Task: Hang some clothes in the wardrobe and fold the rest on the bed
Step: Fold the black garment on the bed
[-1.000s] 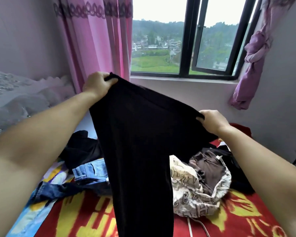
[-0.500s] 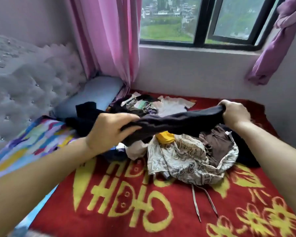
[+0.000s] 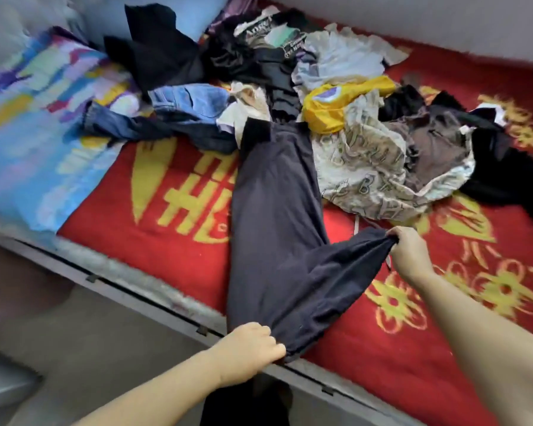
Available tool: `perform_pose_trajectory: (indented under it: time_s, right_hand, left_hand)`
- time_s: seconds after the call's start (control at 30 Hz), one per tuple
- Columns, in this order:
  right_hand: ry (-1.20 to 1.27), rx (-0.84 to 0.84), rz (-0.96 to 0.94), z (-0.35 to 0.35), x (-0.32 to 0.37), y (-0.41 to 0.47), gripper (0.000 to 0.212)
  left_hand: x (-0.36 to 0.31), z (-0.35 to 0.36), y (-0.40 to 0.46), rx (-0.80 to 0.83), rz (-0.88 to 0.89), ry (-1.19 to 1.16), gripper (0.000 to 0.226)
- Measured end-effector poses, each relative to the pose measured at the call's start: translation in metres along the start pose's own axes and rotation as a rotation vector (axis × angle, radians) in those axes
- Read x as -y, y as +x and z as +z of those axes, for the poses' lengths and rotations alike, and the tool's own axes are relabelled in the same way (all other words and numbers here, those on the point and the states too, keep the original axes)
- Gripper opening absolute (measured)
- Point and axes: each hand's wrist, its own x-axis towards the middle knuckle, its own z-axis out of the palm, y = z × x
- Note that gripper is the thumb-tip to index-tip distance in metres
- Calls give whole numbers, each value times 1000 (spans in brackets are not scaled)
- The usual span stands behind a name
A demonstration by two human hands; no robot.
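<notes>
the dark pants [image 3: 274, 216] are lying flat on the red blanket [image 3: 173, 192] that is covering the bed [image 3: 154, 298]. the legs are pointing away toward the pile of clothes [image 3: 290, 87], and the far end is touching the pile. the waist part is sitting near the front edge of the bed.

the left hand [image 3: 250, 352] is pinching the near corner of the pants, right at the bed's edge, with its fingers curled around the cloth. the right hand [image 3: 410, 256] is holding the other corner, with the cloth bunched up in its closed fingers. the two hands are well apart, and the waist is being stretched between them.

just beside the pants on the right, a cream top with letters [image 3: 366, 173] is lying in a heap. a brown shirt [image 3: 434, 142] is sitting on top of it. a yellow piece [image 3: 336, 103] is resting behind that. on the left of the pants, blue jeans [image 3: 185, 99] are lying crumpled. black clothes [image 3: 157, 53] are lying farther back, near a blue pillow [image 3: 194, 23].

a sheet with many colors [image 3: 37, 124] is covering the left side of the bed. yellow shapes and flowers [image 3: 486, 290] are showing on the red blanket near the right arm. the floor [image 3: 90, 327] is showing below the bed's edge.
</notes>
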Motion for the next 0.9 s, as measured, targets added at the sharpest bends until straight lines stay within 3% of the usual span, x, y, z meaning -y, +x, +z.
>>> perform_pose_trajectory:
  time_s: [0.1,0.2,0.33,0.4,0.47,0.57,0.67,0.77,0.9]
  right_hand:
    - [54,-48,-98,17,2,-9,28]
    - [69,-44,-336,38,33,-9,36]
    - [65,435,-651,102,84,-27,63]
    - [76,564,-621,129,84,-39,68]
    - [127,629,-460,140,65,-48,71]
    - [-107,877,-393,142,24,-74,83]
    - [-430,1062,-525,145,-2,-113,90]
    - [-401,953,-600,149,-5,-127,64]
    - [-24,838,-456,146,17,-100,18]
  left_hand:
    - [-23,31,5,-12,-85,-144,23]
    - [-31,47,12,22,-180,-270,18]
    - [-29,64,32,114,-210,-451,29]
    - [-25,68,34,153,-267,-507,29]
    - [-21,72,34,164,-306,-571,27]
    - [-16,73,31,165,-316,-634,25]
    - [-12,66,32,105,-385,-746,16]
    - [2,56,34,27,-501,-869,18]
    - [50,43,36,11,-615,-944,17]
